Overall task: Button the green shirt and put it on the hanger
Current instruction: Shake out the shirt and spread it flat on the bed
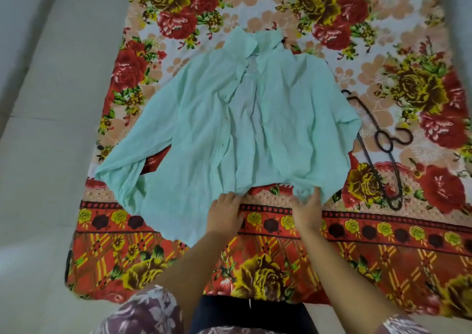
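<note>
A pale green shirt (204, 119) lies spread face up on a floral bedsheet, collar at the far end, its front open along the middle. My left hand (224, 213) grips the hem of the left front panel. My right hand (307, 211) pinches the hem of the right front panel. A dark hanger (378, 149) lies on the sheet just right of the shirt, its upper end tucked under the right sleeve.
The red and yellow floral bedsheet (383, 244) covers the bed. Pale floor (46, 103) runs along the left side. My patterned clothing (143, 313) shows at the bottom edge.
</note>
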